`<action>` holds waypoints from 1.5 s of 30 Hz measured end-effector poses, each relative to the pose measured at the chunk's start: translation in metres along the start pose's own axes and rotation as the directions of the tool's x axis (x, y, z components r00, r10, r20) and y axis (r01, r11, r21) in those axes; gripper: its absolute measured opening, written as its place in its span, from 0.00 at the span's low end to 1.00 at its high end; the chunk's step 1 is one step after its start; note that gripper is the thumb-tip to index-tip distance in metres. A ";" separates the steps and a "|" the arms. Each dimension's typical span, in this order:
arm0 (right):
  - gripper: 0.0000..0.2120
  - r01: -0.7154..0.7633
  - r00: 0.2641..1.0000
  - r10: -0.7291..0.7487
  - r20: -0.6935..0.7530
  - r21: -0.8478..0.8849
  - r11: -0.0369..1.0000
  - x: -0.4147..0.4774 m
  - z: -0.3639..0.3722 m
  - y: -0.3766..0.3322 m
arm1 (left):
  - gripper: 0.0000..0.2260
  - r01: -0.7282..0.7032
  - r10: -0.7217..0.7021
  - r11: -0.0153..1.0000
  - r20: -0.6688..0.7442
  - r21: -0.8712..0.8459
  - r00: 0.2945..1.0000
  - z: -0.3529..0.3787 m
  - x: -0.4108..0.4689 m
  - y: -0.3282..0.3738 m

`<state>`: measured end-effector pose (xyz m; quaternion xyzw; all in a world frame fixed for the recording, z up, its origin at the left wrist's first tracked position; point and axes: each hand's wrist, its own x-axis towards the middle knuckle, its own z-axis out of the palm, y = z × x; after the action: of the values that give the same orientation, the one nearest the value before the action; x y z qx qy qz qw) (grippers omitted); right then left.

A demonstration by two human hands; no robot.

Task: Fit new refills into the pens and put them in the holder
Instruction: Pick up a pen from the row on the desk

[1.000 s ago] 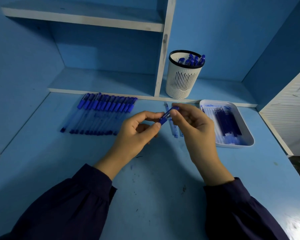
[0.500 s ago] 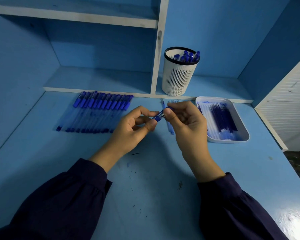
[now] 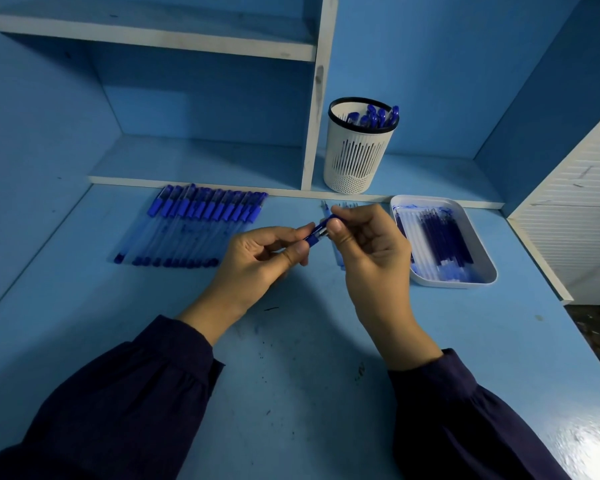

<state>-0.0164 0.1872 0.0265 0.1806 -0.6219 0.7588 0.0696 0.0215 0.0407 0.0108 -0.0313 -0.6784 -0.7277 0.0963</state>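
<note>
I have the pen [image 3: 320, 231] at the middle of the frame, just above the desk [image 3: 291, 393]. My left hand [image 3: 262, 263] pinches its lower end between thumb and forefinger, and my right hand [image 3: 373, 252] pinches the upper end the same way. I judge it to be light, stiff and smooth, a thin plastic tube that could spin or slip under my fingertips. So I'd keep hold close to the join, where the blue section meets the clear one, and not out at the tips. The fine point inside probably bends if forced, so I'd use gentle pressure straight along its length.

My fingers cover most of the barrel, so I cannot tell whether the refill is fully seated. Some clear pieces [image 3: 340, 206] lie behind my right hand, too hidden to name. The refills [image 3: 444, 242] in the tray [image 3: 484, 277] at centre right blur together. The holder [image 3: 359, 161] at upper centre shows only blue caps above its rim. The row of pens [image 3: 194, 226] lies at centre left.
</note>
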 end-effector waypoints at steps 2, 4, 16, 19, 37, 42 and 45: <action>0.07 0.008 1.000 -0.008 0.002 -0.004 1.000 -0.001 0.000 0.001 | 0.12 -0.005 0.005 1.000 0.004 0.007 1.000 -0.001 -0.001 -0.001; 0.08 0.020 1.000 -0.020 -0.011 0.011 1.000 0.001 0.000 0.000 | 0.13 -0.010 0.009 1.000 0.021 0.026 1.000 0.000 -0.001 0.000; 0.04 -0.015 0.995 0.018 -0.100 0.031 0.999 0.016 -0.010 -0.009 | 0.12 -0.012 0.011 0.998 0.014 0.056 1.000 0.000 -0.001 -0.003; 0.06 -0.086 0.986 0.098 -0.138 0.090 0.992 0.020 -0.020 -0.005 | 0.11 0.022 -0.024 0.999 -0.068 -0.029 0.997 -0.001 -0.001 0.001; 0.04 0.044 0.956 0.154 0.248 -0.644 0.764 0.002 -0.009 0.017 | 0.06 -0.073 0.117 0.980 -0.237 0.186 0.964 -0.007 0.003 0.003; 0.08 -0.217 0.958 0.258 0.126 -0.274 0.937 0.012 -0.014 0.000 | 0.05 -0.128 0.211 0.905 -0.166 0.406 0.963 -0.010 0.002 -0.006; 0.08 -0.219 0.955 0.258 0.147 -0.238 0.946 0.012 -0.014 -0.007 | 0.06 -0.190 0.261 0.834 -0.067 0.518 0.963 -0.010 0.001 -0.011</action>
<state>-0.0281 0.2012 0.0348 0.1614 -0.7226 0.6696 -0.0591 0.0195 0.0317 -0.0003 -0.0358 -0.8289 -0.5077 0.2320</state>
